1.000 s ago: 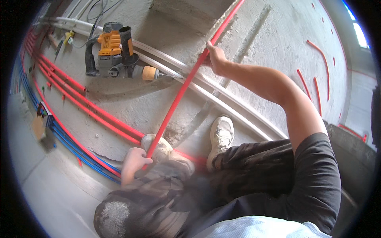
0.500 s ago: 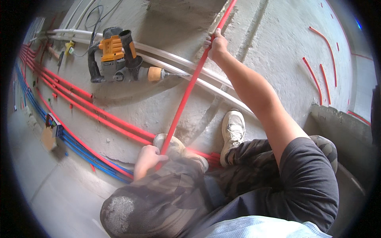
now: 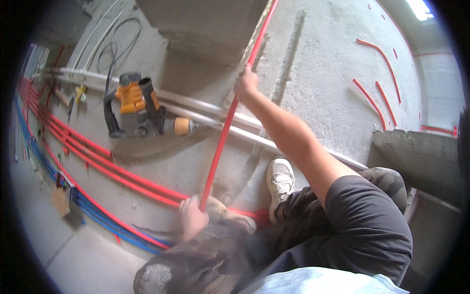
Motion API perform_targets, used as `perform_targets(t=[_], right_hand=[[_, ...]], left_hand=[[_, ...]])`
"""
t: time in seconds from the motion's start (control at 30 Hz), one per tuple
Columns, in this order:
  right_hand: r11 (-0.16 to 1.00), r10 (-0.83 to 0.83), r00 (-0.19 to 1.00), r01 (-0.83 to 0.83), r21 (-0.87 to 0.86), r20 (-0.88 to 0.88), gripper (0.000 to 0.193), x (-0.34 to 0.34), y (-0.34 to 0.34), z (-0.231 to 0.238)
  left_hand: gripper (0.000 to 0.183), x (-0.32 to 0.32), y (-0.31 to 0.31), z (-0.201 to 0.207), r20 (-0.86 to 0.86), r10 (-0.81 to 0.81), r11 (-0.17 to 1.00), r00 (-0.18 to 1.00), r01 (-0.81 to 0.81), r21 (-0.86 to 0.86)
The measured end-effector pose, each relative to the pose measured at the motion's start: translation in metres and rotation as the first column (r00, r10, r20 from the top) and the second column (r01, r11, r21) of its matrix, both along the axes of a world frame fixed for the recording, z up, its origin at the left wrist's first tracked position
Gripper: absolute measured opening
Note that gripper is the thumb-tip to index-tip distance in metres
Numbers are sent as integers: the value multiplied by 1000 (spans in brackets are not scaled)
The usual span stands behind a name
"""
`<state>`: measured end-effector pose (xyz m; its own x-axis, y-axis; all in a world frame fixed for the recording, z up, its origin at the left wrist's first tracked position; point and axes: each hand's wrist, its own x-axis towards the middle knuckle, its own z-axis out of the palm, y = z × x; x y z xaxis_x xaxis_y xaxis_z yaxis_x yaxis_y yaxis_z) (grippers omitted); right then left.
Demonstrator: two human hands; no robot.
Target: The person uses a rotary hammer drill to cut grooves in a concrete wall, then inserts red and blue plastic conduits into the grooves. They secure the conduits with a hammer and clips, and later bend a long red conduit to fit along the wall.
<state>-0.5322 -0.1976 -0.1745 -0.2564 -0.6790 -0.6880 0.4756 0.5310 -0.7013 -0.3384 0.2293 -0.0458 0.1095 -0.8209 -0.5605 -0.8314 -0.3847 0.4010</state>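
A long, thin red conduit pipe (image 3: 221,147) slants from the top of the view down to my lap. My right hand (image 3: 248,84), arm stretched out, is closed around it partway up. At its lower end my left hand (image 3: 192,218) is closed on the pipe, close to my left shoe; this hand is somewhat blurred. An orange and black rotary hammer (image 3: 131,99) lies on the concrete floor left of the pipe, its nose pointing toward the pipe. My other shoe (image 3: 281,179), pale and laced, stands right of the pipe.
Red conduits (image 3: 132,179) and blue conduits (image 3: 100,215) run along the left side. White pipes (image 3: 191,105) cross the floor beyond the rotary hammer. Several short red pieces (image 3: 387,103) lie at the right by a low concrete ledge (image 3: 416,154). A black cable (image 3: 113,54) loops at the back left.
The whole view has shifted, so the rotary hammer sits lower and farther left. My left hand has turned and its fingers now curl around the pipe's lower end; my right hand keeps its grip.
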Motion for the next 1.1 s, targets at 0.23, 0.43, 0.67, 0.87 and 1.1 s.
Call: perform_targets(t=[0.23,0.43,0.67,0.87,1.1], right_hand=[[968,225,967,-236,-86,-117,50,-2,7,-30],[996,62,992,-55,-68,112,48,-11,4,-4],[994,98,993,-93,-64,68,46,-28,13,13],[989,146,899,-127,-73,413,51,-26,35,14],[990,114,846,-56,-126,521,51,58,140,126]], left_hand=[[45,-27,-10,-19,-60,204,954,977,-213,-212],[45,-21,-6,-25,65,127,979,990,-114,-169],[44,-55,-8,-12,-64,231,967,971,-222,123],[43,-52,12,-20,-201,342,938,918,-345,25],[32,36,69,-2,391,494,869,776,-425,-253]])
